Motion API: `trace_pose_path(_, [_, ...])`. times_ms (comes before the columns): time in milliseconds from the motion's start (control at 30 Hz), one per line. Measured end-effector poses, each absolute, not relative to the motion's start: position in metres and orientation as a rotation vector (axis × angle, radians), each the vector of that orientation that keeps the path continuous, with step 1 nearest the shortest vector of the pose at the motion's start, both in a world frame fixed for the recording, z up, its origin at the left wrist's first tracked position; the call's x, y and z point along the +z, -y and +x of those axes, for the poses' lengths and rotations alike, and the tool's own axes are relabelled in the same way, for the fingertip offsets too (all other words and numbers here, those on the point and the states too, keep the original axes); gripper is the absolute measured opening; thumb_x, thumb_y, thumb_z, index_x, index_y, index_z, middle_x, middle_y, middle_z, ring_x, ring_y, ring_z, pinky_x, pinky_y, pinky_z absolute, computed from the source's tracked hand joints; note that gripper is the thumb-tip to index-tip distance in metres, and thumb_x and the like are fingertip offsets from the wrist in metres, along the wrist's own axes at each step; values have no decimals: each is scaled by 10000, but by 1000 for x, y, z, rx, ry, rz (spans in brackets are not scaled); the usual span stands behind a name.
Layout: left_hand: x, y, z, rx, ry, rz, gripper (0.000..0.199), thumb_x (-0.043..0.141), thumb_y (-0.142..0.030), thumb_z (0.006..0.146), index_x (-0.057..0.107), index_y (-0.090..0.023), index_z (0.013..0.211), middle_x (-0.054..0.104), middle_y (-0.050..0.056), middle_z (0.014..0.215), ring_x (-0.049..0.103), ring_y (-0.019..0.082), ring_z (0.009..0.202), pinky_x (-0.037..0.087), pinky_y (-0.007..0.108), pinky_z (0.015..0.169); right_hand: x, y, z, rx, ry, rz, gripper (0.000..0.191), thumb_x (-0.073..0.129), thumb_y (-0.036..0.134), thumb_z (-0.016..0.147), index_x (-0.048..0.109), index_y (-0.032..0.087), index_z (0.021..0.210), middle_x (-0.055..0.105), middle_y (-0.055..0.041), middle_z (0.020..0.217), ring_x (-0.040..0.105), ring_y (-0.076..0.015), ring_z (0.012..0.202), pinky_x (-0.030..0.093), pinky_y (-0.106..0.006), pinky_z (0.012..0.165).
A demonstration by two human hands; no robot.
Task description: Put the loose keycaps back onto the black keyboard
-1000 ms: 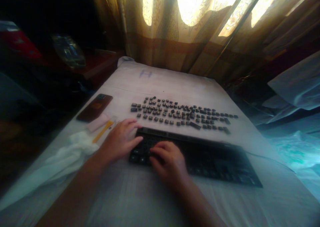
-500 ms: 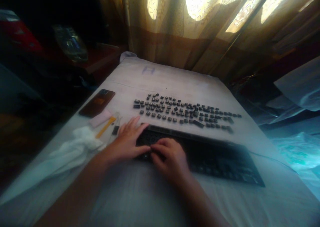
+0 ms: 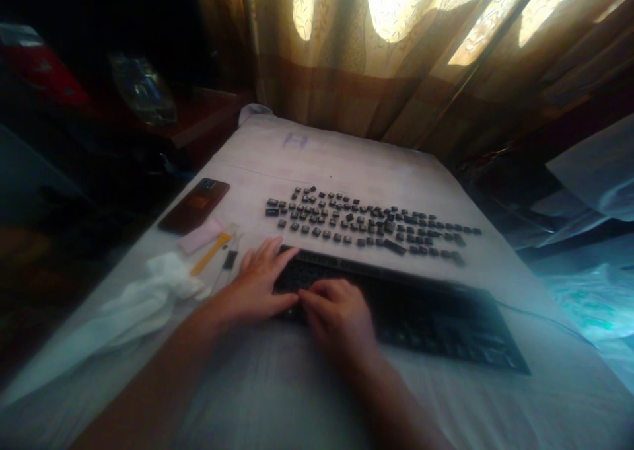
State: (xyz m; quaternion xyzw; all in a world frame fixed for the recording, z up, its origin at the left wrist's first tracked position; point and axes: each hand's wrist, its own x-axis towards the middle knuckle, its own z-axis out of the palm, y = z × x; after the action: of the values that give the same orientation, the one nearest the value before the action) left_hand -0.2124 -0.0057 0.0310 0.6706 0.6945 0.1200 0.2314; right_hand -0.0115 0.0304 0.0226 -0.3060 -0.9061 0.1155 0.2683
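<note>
A black keyboard [image 3: 421, 311] lies across the cloth in front of me, its left part a dark bed without most keycaps. My left hand [image 3: 255, 281] lies over its left end, fingers spread and thumb stretched inward along the keys. My right hand [image 3: 341, 314] is closed in a pinch above the left part of the keyboard, its fingertips meeting the tip of my left thumb. Whatever sits in that pinch is hidden or too small to name. Beyond the keyboard, loose black keycaps [image 3: 337, 237] are spread in uneven rows.
On the left lie a dark phone [image 3: 195, 205], a pink piece [image 3: 201, 235], a yellow tool [image 3: 211, 253], a small black piece [image 3: 230, 260] and a crumpled white cloth [image 3: 168, 275]. A cable [image 3: 539, 314] runs off the keyboard's right side. Curtains [image 3: 347, 73] hang behind.
My left hand has slid slightly right, uncovering more of the small black piece beside it. The right-hand fingers have drawn closer together. The view has shifted a little.
</note>
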Motion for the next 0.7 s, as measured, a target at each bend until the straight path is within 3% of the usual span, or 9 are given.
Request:
trace_pose_path(367, [36,6,-204,288,-1930,1771,822,625,-498,839,298,-239,1547,127,172,1662,69,360,1529,111,613,1197,23,-28,-12,313,2392,-824,150,624,188,900,765,231,932,697,-48,842,565,-199,773,387,-328,669])
trace_pose_path(700, [40,8,-203,233,-1940,1707,840,656,-390,810,293,-244,1554,82,154,1665,35,353,1522,94,611,1203,12,-30,-16,336,2315,-767,150,648,140,867,729,260,904,696,-19,794,591,-193,727,370,-319,636])
